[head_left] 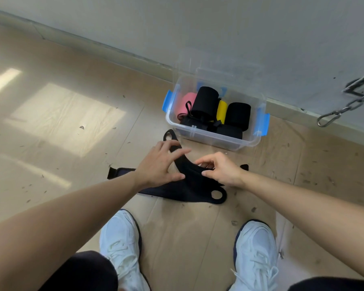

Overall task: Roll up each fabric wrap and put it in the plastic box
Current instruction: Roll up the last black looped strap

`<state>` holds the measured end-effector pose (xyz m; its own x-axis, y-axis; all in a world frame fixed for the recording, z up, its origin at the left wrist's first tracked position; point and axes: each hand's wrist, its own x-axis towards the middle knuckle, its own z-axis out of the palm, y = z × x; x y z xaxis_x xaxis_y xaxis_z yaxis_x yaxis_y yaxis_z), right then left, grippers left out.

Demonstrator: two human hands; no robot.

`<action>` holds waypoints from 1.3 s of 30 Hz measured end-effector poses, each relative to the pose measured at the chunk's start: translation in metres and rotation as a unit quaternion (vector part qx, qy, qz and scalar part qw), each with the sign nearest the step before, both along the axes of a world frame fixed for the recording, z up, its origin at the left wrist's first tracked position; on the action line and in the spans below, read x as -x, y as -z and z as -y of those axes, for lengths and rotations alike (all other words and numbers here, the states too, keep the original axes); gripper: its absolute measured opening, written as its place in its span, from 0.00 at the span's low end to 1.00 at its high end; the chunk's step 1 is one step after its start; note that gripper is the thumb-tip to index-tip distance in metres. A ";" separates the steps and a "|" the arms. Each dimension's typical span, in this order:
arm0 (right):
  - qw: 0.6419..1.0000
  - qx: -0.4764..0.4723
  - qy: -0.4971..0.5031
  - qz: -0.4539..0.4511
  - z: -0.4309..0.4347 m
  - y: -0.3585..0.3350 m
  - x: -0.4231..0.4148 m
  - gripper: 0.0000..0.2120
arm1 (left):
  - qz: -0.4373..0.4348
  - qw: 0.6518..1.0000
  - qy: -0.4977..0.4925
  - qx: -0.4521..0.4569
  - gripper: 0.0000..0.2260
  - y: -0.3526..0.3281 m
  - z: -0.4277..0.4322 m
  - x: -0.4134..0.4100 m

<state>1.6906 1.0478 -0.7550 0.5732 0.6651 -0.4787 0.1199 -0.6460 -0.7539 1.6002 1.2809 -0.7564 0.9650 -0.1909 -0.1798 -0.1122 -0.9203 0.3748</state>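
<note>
**White shoes planted, black wrap ahead: start the roll tight**

Just beyond my feet the wrap lies spread on the floor, one looped end reaching toward the plastic box at the floor's wall edge. My left hand presses it flat, fingers spread. My right hand pinches a fold of it. I reckon the first turn decides everything: keep the edges aligned and the tension steady, or it will loosen before joining the rolled wraps in the box.
</note>
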 end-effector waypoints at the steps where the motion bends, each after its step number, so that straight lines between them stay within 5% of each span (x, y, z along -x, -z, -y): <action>1: 1.000 -0.012 0.005 -0.005 -0.001 -0.003 -0.001 0.17 | -0.015 0.999 0.024 -0.016 0.26 0.000 0.002 -0.003; 4: 1.000 0.014 -0.023 -0.003 0.001 -0.007 -0.005 0.14 | -0.050 0.998 0.028 -0.033 0.12 0.000 -0.003 -0.009; 8: 0.978 0.156 -0.127 0.047 0.023 0.001 -0.015 0.11 | -0.050 0.997 -0.052 0.026 0.08 -0.001 -0.039 -0.009; 17: 0.986 0.144 -0.020 0.085 0.019 0.004 -0.028 0.05 | -0.026 0.974 -0.223 0.041 0.11 -0.001 -0.086 0.006; 23: 0.987 0.135 -0.005 0.088 -0.001 0.005 -0.020 0.07 | -0.216 0.913 -0.319 -0.132 0.27 -0.002 -0.114 0.031; 27: 0.992 0.099 -0.025 0.075 -0.015 -0.002 -0.018 0.11 | -0.284 0.896 -0.313 -0.135 0.20 0.003 -0.125 0.048; 33: 0.997 0.061 -0.052 0.006 -0.036 -0.029 -0.016 0.08 | -0.246 0.919 -0.308 0.001 0.05 -0.016 -0.128 0.040; 37: 0.996 0.039 -0.080 -0.029 -0.050 -0.061 -0.019 0.09 | -0.279 0.906 -0.282 0.145 0.09 -0.058 -0.114 0.022; 39: 0.992 0.045 -0.115 -0.018 -0.055 -0.083 -0.024 0.17 | -0.313 0.899 -0.255 0.170 0.09 -0.085 -0.104 0.010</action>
<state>1.7148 1.1026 -0.6722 0.3922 0.7298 -0.5600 0.2458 -0.6697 -0.7007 1.5903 1.3850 -0.6715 0.6729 0.1003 -0.7329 0.6221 -0.6128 0.4873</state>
